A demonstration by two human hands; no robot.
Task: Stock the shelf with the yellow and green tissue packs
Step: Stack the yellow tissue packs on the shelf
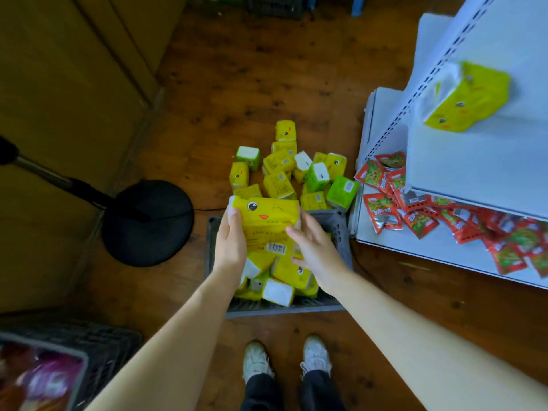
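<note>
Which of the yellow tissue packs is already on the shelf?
The yellow tissue pack lying alone on the upper white shelf at top right. All others are in the grey crate, on the floor or in the hands.

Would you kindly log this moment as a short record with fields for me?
held item: yellow tissue pack, over the crate
left hand: grips the pack's left side
right hand: fingers on the pack's right side
grey crate: on the floor, holds more yellow packs
floor pile: loose yellow and green packs beyond the crate
upper shelf: one yellow pack already on it
lower shelf: red snack sachets
</note>
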